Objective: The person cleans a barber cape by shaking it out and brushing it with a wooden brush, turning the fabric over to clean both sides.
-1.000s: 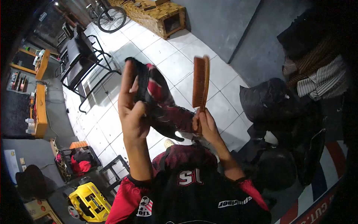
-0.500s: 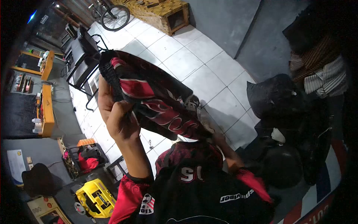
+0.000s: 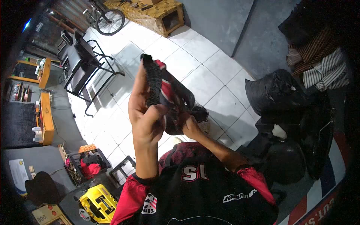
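Person's two bare hands and a garment, seen from the head. The left hand (image 3: pixel 146 118) is gripping the black, red and white garment (image 3: pixel 169 90) at its ribbed waistband (image 3: pixel 153 80), the fingers extending up along the band and the thumb bending over the cloth; this grip is closing on the fabric. The right hand (image 3: pixel 190 125) is meeting the lower, bunched part of the same garment, its wrist angling in from the lower right. Folds are hiding the right fingertips, so whether they are clamping on anything cannot be told. The garment is hanging between the two hands, in front of the person's shirt (image 3: pixel 195 198) and above the tiled floor (image 3: pixel 213 80), its waistband facing the upper left.

Surroundings: a black chair (image 3: pixel 75 56) is standing at the upper left, and a bicycle (image 3: pixel 110 22) is standing near a wooden bench (image 3: pixel 165 17) at the top. At the lower left, a crate (image 3: pixel 90 165) is holding red and dark cloth, with a yellow toy car (image 3: pixel 98 202) sitting near it. At the right, a black bag (image 3: pixel 275 90) is resting just beside striped cloths (image 3: pixel 326 75), and a wooden shelf (image 3: pixel 47 118) is projecting from the left wall.
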Demonstrator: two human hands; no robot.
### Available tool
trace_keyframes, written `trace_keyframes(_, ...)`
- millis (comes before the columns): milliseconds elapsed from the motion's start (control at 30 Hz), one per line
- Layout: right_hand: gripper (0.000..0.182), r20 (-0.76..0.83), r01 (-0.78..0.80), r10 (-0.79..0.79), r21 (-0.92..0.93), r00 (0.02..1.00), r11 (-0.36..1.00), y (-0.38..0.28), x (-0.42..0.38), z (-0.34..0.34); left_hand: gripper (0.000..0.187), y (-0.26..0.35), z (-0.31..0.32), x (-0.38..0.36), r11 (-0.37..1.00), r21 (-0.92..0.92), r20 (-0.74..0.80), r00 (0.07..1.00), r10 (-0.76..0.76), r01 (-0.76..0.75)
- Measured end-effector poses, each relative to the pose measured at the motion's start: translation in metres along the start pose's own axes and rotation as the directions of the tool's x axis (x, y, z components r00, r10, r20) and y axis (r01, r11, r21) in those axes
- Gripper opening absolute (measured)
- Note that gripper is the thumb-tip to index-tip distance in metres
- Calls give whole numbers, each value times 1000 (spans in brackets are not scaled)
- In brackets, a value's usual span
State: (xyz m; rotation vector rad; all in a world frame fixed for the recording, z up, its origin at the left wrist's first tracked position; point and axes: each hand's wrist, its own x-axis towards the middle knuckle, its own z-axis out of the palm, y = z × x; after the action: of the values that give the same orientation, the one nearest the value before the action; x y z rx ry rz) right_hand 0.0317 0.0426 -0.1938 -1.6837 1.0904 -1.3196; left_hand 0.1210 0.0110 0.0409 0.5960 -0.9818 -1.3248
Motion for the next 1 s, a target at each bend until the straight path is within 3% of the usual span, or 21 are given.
trace_keyframes(33, 34, 23, 4, -2, -62, 1000, 998, 13, -3, 6, 80, 5, 1, 0, 998, -70, -46, 999, -5, 2)
trace_keyframes(100, 32, 183, -313, 311, -14, 933, 950, 49, -27, -3, 77, 18, -10, 0, 991, -120, -33, 998, 54, -58)
trace_keyframes(133, 31, 251, -412, 444, -172, 860, 895, 76, -45, -11, 75, 26, -11, -2, 987, -132, -25, 996, 90, -93)
trace_keyframes(233, 28, 312, -430, 709, -620, 632, 656, 147, -109, -44, 72, 31, -23, -3, 969, -133, -40, 978, 203, -207)
trace_keyframes(300, 27, 236, -444, 802, -730, 549, 519, 178, -136, -57, 70, 36, -27, -5, 983, -98, -133, 981, 144, -157)
trace_keyframes(333, 27, 171, -471, 810, -739, 561, 482, 182, -137, -59, 70, 37, -29, -7, 988, -85, -180, 978, 110, -127)
trace_keyframes(367, 28, 89, -505, 778, -713, 622, 486, 188, -136, -59, 69, 36, -29, -8, 993, -76, -224, 972, 75, -94)
trace_keyframes(433, 29, -118, -532, 572, -556, 811, 639, 180, -109, -52, 67, 26, -31, -7, 994, -75, -161, 985, 62, -75)
trace_keyframes(500, 26, -137, -562, 547, -130, 826, 817, 90, -45, -50, 61, 22, -29, -8, 992, -126, -146, 989, -12, -7)
trace_keyframes(567, 26, -100, -424, 472, 309, 876, 852, 10, -2, -40, 52, 20, -23, -10, 965, -242, -181, 973, -145, 99)
trace_keyframes(600, 22, -44, -410, 456, 365, 889, 836, -32, 15, -45, 49, 23, -20, -10, 929, -324, -115, 967, -226, 179)
trace_keyframes(633, 20, -41, -294, 317, 280, 947, 914, -60, 23, -44, 49, 14, -25, -7, 967, -168, -62, 976, -207, 194)
trace_keyframes(700, 17, -55, -67, 73, 104, 996, 992, -69, 22, -29, 39, 10, -12, -7, 972, -143, -150, 967, -206, 185)
trace_keyframes(733, 17, -74, 33, -33, 11, 997, 999, -57, 20, -18, 37, 7, -11, -9, 975, -127, -190, 961, -203, 181)
trace_keyframes(767, 24, -190, 281, -312, -170, 931, 944, -44, 28, -9, 36, 6, -13, -10, 978, -107, -178, 965, -194, 177)
trace_keyframes(833, 30, 43, 55, -50, -135, 998, 989, 13, -8, 3, 34, 9, -19, -10, 985, -63, -154, 974, -166, 158)
trace_keyframes(867, 33, 163, -62, 85, -138, 983, 988, 39, -26, 2, 35, 12, -22, -11, 988, -80, -144, 979, -142, 132)
trace_keyframes(900, 37, 301, -297, 383, -294, 873, 908, 53, -35, -6, 35, 16, -25, -12, 990, -97, -134, 984, -118, 106)
trace_keyframes(967, 33, 345, -376, 568, -485, 748, 789, 99, -64, -18, 35, 22, -34, -12, 986, -160, -90, 994, -66, 51)
trace_keyframes(1000, 32, 334, -384, 616, -549, 714, 743, 123, -82, -25, 35, 27, -35, -13, 989, -147, -137, 990, -26, 6)
